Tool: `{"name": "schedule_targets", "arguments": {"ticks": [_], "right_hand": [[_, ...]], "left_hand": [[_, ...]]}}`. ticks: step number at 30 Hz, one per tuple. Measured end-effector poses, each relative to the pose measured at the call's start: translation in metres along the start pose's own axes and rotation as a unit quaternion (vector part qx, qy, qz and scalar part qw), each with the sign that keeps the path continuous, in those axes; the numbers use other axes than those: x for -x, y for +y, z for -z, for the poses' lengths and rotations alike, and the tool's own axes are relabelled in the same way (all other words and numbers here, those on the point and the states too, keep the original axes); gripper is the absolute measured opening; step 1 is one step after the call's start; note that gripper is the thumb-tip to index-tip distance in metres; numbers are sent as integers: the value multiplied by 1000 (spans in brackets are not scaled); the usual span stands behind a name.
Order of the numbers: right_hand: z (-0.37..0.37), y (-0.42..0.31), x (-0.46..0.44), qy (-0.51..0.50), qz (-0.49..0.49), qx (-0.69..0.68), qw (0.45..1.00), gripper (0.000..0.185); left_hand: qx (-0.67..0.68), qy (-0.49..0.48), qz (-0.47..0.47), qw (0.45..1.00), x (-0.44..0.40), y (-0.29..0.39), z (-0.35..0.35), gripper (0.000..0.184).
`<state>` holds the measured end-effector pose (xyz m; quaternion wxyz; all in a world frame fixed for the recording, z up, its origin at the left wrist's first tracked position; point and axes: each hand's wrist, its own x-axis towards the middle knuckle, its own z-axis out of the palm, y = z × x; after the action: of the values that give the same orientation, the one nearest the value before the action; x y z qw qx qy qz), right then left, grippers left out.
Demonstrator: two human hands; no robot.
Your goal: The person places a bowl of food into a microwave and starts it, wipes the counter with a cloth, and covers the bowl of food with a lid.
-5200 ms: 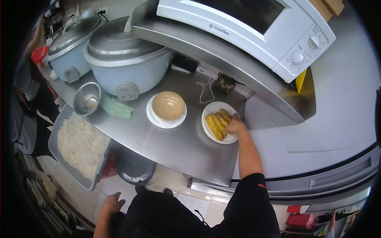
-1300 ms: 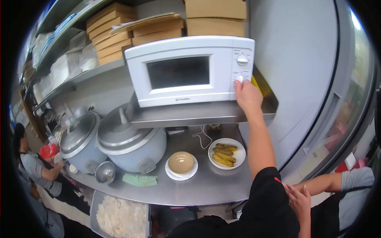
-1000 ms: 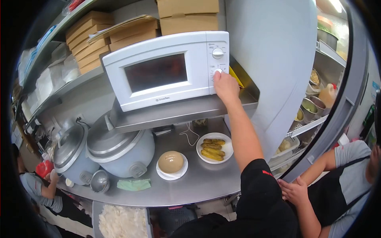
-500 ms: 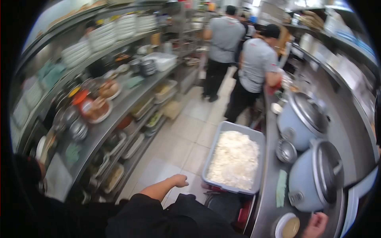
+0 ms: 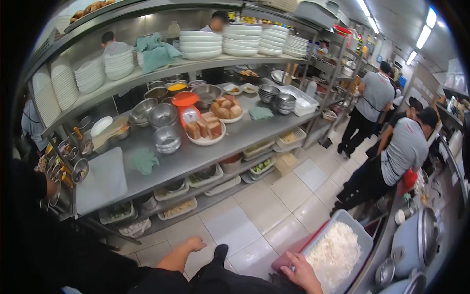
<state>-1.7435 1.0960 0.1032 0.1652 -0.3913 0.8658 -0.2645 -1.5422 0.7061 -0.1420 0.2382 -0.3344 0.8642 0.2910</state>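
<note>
My left hand (image 5: 196,243) hangs over the tiled floor, its fingers loosely stretched and nothing in them. At the lower right, my right hand (image 5: 301,272) is spread beside the near left edge of a grey tub (image 5: 366,234); whether it touches the rim I cannot tell. White rice (image 5: 334,256) fills much of that tub. A red surface (image 5: 298,249) shows beneath and to the left of it.
A steel counter (image 5: 196,157) on the left holds bowls, cut bread (image 5: 204,127) and a white board (image 5: 102,177). Plates (image 5: 200,45) are stacked above. Large rice cookers (image 5: 413,240) stand on the right. Two people in grey shirts (image 5: 404,149) are in the aisle.
My view has swung left, bringing the counter into full view. My right hand has gone from beside the rice cooker to the tub's edge. The nearer person leans over more.
</note>
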Motion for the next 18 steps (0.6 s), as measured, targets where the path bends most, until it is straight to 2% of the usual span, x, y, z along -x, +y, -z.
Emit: {"name": "schedule_targets", "arguments": {"ticks": [4,6,8,12,13,16,18], "right_hand": [[-30,4,-112,-132,27,81,988,58],[-47,4,-162,-195,47,118,973,59],[-57,-6,-215,-237,68,151,957,62],[-48,-30,-305,-235,95,172,952,61],[-45,-31,-326,-228,116,172,951,61],[-32,-26,-394,-242,138,167,946,63],[-18,-22,-444,-218,165,152,950,64]], "left_hand": [[42,39,-9,998,-54,-21,42,63],[77,30,0,997,-65,-28,81,63],[86,77,-8,993,-62,-22,133,60],[179,202,-3,963,-28,23,252,51],[195,262,-17,945,-27,28,270,46],[71,381,34,921,-40,28,294,49],[71,303,91,946,-53,26,306,50]]}}
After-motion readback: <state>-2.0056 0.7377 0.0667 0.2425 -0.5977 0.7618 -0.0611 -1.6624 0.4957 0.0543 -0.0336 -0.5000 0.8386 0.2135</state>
